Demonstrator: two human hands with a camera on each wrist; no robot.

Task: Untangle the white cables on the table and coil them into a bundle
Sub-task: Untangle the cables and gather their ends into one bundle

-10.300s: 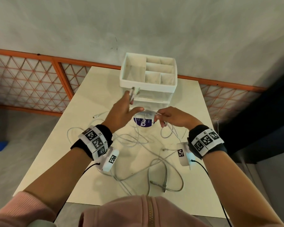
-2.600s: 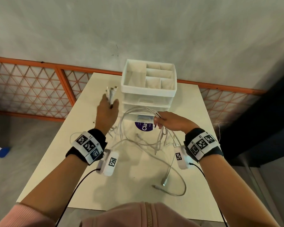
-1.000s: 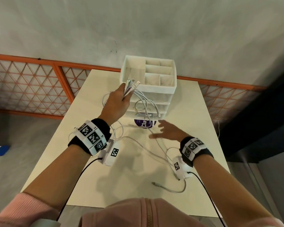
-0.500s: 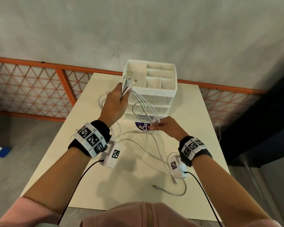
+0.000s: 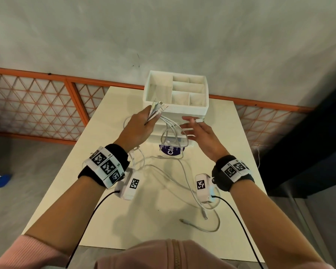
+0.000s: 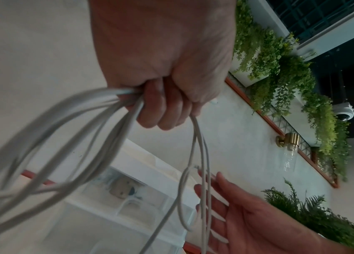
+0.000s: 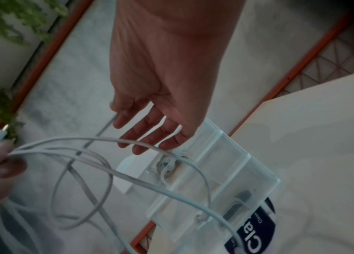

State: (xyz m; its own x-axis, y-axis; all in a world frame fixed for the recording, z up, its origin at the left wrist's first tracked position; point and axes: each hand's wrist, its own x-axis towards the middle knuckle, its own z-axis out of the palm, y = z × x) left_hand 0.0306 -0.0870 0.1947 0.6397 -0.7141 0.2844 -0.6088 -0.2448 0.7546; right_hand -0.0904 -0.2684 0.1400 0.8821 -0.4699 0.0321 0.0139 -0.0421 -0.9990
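Fingers of the left hand [image 5: 136,131] curl round a bunch of white cables [image 5: 174,133], plug ends sticking up past the knuckles; loops hang to the table [image 5: 97,183]. Right hand [image 5: 200,133] is spread flat, fingers straight, one connector [image 5: 199,120] lying across the fingertips. White organizer [image 5: 186,110] stands just behind both hands.

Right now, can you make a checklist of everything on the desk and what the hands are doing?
Surface: cream table.
Job's things: white cables, some ends gathered, the rest loose on the table.
Clutter: white organizer; round purple-labelled thing.
Hands: left hand grips the cable ends; right hand has straight fingers, a connector across them.
Cables: black wrist-camera leads.
Surroundings: grey wall, orange lattice rail.
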